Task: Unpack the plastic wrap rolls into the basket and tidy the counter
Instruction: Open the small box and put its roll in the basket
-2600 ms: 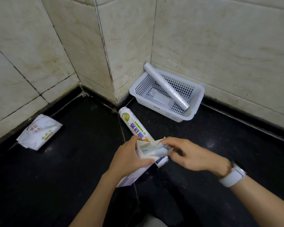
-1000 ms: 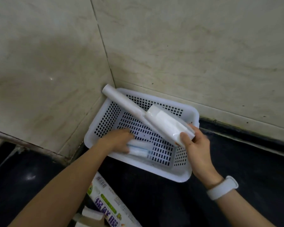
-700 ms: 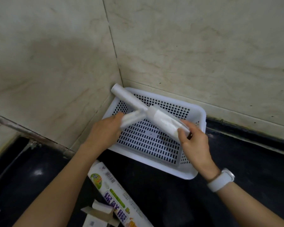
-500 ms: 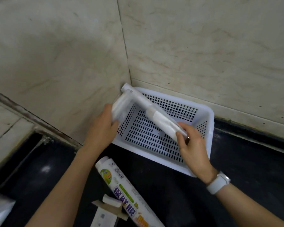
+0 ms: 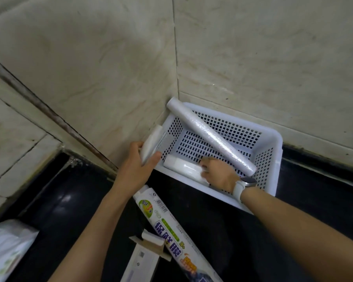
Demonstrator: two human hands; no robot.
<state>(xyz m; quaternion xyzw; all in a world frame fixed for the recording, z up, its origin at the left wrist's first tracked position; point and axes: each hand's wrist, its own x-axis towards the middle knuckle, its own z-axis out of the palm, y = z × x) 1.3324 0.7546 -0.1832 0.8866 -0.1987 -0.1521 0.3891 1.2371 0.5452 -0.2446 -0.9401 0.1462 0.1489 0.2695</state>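
A white perforated basket [image 5: 279, 143] sits in the tiled corner on the black counter. A long plastic wrap roll [image 5: 210, 135] leans diagonally across it, from the back-left rim down to the right. A short thick white roll [image 5: 181, 166] lies on the basket floor along the front wall. My right hand [image 5: 218, 173] is inside the basket, fingers closed on that roll's right end. My left hand [image 5: 137, 167] grips a slim white roll [image 5: 153, 139] upright just outside the basket's left rim.
A printed, still-wrapped roll [image 5: 171, 226] lies on the counter in front of the basket, beside an opened cardboard box [image 5: 145, 257]. A white packet [image 5: 6, 247] lies at the bottom left. Tiled walls close off the back and left.
My right hand has brought the short roll down from above the long roll onto the basket floor. My left hand has lifted the slim roll out toward the left rim.
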